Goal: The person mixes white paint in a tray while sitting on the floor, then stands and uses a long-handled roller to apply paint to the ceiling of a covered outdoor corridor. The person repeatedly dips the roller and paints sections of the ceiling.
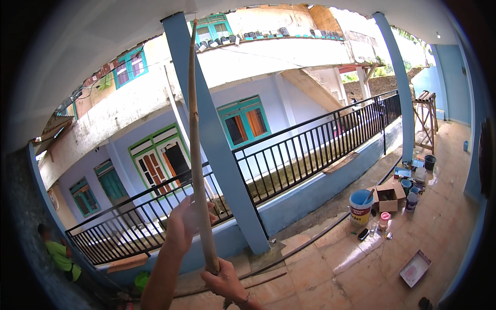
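Observation:
A long bamboo pole [195, 150] rises steeply in front of me, its thin tip up at the edge of the white ceiling, beside a blue pillar [206, 108]. My left hand [183, 222] is partway up the pole, with its fingers curled round it and a little blurred. Lower down, my right hand [226, 281] is closed round the thick bottom end. What is at the pole's tip is too small to make out.
A black railing [310, 150] runs along a low blue wall. On the tiled floor to the right are a paint bucket [360, 212], a cardboard box [388, 197], a paint tray [415, 268] and a dark hose [315, 238]. Beyond stands a wooden trestle [425, 121]. At far left is a person [61, 258] in green.

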`<state>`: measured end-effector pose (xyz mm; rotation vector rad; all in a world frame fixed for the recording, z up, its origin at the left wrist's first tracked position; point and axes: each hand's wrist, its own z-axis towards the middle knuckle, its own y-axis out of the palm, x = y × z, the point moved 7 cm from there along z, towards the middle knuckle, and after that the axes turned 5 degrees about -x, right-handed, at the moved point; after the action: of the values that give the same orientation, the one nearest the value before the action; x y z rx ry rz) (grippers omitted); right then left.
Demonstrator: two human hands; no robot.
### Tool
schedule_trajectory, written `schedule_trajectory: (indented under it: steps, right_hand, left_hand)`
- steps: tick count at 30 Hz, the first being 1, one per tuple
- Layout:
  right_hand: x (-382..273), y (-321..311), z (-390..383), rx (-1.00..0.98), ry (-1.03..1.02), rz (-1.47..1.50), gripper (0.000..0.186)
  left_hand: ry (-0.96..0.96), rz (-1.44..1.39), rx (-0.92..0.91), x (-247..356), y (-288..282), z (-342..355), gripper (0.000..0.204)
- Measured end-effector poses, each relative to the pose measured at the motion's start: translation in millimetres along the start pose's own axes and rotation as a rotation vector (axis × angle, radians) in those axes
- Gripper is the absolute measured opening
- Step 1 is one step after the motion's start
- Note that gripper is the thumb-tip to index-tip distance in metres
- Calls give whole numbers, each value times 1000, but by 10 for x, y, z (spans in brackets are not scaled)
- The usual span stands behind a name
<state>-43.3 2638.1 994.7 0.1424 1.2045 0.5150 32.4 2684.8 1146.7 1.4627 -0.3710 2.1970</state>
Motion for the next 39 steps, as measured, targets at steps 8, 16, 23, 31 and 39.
schedule_trajectory:
  steps: [8, 16, 23, 31, 39]
  right_hand:
    - [-114, -38, 277, 71, -46, -45, 17]
    - [-299, -420, 555, 113, -55, -88, 15]
    - [-643, -859, 705, 165, -110, -91, 14]
    - [-499, -1206, -440, 220, -18, -72, 18]
    - [-401, -876, -1567, 333, 32, -194, 20]
  left_hand:
    - [-31, 3, 133, 21, -298, -82, 45]
    - [-61, 6, 107, -47, -270, -142, 50]
    - [-72, -9, 115, -216, -197, -123, 42]
    - [-128, -81, 95, -693, -458, -185, 39]
    - [-303, -111, 58, -1392, -689, -345, 38]
